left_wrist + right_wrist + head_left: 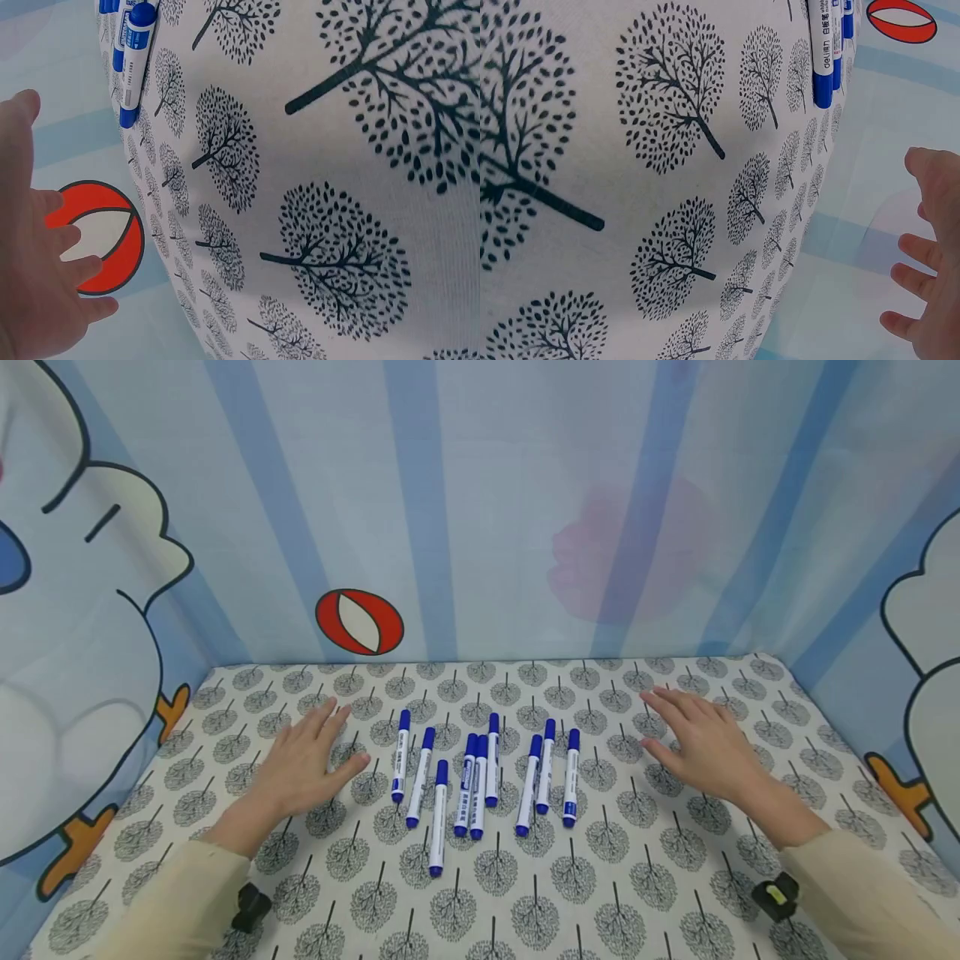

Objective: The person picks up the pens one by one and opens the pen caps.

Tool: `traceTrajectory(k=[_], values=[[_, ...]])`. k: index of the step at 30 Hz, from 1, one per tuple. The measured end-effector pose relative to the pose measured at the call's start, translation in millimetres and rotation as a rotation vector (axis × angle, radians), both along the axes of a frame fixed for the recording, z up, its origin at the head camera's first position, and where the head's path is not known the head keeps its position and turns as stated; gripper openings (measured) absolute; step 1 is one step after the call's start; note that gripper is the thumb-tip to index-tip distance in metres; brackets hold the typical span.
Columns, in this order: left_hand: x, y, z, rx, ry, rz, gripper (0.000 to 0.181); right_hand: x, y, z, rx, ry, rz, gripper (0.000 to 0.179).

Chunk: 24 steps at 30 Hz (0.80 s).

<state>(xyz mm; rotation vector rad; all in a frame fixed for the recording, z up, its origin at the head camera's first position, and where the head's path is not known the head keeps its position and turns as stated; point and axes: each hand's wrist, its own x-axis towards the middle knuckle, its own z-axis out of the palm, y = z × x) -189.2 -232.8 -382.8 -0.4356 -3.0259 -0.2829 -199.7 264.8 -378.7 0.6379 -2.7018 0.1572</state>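
Note:
Several white markers with blue caps lie in a loose spread across the middle of the table, caps pointing away from me. My left hand (305, 762) hovers to the left of them, fingers spread and holding nothing; nearest to it is the leftmost marker (401, 756). On the other side, my right hand (703, 743) is held out with its fingers straight, and the rightmost marker (572, 778) is closest. One marker (438, 818) lies nearer to me than the others. The left wrist view shows a marker (137, 67) beyond the thumb; the right wrist view shows another (822, 52).
A white cloth (495, 910) with a tree print covers the table. Behind it rises a light blue striped curtain (495, 510) with a red and white ball printed on it. Printed cartoon side panels (75, 693) stand at left and right. Dark wrist devices (777, 896) sit at both sleeves.

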Motion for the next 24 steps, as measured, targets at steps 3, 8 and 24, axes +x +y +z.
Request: traceTrajectory(k=[3,8,24], values=[[-0.6,1.9,-1.8,0.027,0.015,0.001,0.077,-1.3,-2,0.7,-0.003,-0.004,-0.004,0.062],[-1.2,6.0,-6.7,0.067,0.028,0.028,0.078,-2.4,-6,1.4,-0.014,-0.016,0.000,0.060],[-10.1,25.6,-13.6,0.159,-0.031,0.096,0.074,-8.5,-18,0.5,-0.048,0.066,0.073,0.049]])
